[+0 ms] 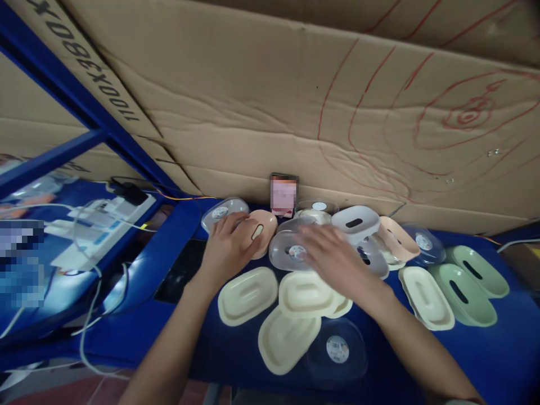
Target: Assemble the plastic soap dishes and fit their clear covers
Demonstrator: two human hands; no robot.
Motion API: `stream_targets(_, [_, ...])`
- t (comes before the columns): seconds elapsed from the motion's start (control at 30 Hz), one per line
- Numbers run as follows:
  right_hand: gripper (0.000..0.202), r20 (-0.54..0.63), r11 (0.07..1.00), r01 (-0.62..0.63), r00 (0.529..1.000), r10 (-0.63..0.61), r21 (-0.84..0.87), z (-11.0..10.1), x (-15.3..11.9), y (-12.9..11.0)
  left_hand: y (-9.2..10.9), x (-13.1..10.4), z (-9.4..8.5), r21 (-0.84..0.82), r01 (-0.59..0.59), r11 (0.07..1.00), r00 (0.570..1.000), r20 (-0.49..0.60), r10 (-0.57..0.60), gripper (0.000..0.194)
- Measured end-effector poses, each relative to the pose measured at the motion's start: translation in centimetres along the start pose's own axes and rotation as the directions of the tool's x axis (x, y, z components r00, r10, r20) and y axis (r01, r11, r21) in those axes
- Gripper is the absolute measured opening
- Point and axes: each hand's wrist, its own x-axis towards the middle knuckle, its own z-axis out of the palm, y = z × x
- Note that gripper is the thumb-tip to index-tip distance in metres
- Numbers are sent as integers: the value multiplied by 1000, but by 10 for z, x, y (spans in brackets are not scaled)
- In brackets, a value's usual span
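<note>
My left hand (230, 244) is closed on the near left side of a peach oval dish (268, 225) with a slot in its middle, like a soap dish. My right hand (331, 253) reaches over a clear plastic lid (280, 247) with a round sticker; its fingers are stretched out and blurred by motion. Whether they touch the lid I cannot tell. Below the hands lie cream oval trays (248, 295), some overlapping. Another clear lid (337, 349) with a sticker is at the table's front. A white slotted dish (356, 222) lies beyond my right hand.
Green slotted dishes (466, 304), a cream tray (428, 298) and another peach dish (399, 239) lie to the right. A phone-like screen (284, 194) leans against the cardboard wall (253, 112). Power strips (105, 230) with cables and a blue frame (54, 67) stand left.
</note>
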Motion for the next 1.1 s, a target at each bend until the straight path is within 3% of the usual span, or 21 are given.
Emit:
stream_targets(0.1, [39, 58, 981, 156, 985, -163, 120, 13, 6, -19, 1, -4, -2, 156, 12, 988, 989, 141, -34, 32])
stream_targets(0.23, [37, 93, 997, 81, 992, -81, 11, 13, 2, -16, 13, -12, 6, 164, -11, 986, 978, 206, -24, 48])
stream_targets(0.33, [31, 78, 997, -33, 996, 39, -72, 4, -1, -4, 10, -11, 10, 62, 6, 998, 980, 197, -18, 43])
stream_targets(0.43, [41, 10, 990, -82, 996, 83, -115, 0, 0, 1, -1, -5, 4, -113, 20, 993, 995, 104, -8, 30])
stream_targets(0.53, [55, -43, 998, 19, 999, -22, -68, 5, 8, -4, -1, 1, -11, -261, -36, 965, 999, 26, 44, 29])
stream_targets(0.6, [60, -62, 993, 116, 991, -117, -19, 11, 13, -9, 8, 1, -20, -343, -122, 931, 990, 30, 141, 34])
stream_targets(0.7, [51, -61, 985, 173, 983, -171, 23, 15, 18, -9, 22, -1, -24, -380, -208, 901, 968, 55, 247, 48])
stream_targets(0.77, [40, -71, 988, 151, 986, -149, 28, 12, 17, -2, 19, -1, -22, -346, -216, 913, 967, 51, 248, 57])
stream_targets(0.83, [34, -89, 996, 83, 993, -81, 17, 2, 13, 10, 2, -1, -18, -267, -145, 953, 989, -10, 148, 58])
stream_targets(0.93, [34, -99, 996, -83, 992, 79, -36, -16, 5, 30, -40, -2, -10, -44, 153, 987, 984, -82, -157, 61])
stream_targets(1.0, [36, -89, 980, -184, 980, 177, -81, -23, -1, 41, -68, -5, -3, 92, 339, 936, 940, 4, -341, 72])
stream_targets(1.1, [40, -86, 965, -243, 968, 235, -98, -25, -3, 45, -97, -8, 9, 78, 426, 901, 889, 146, -434, 81])
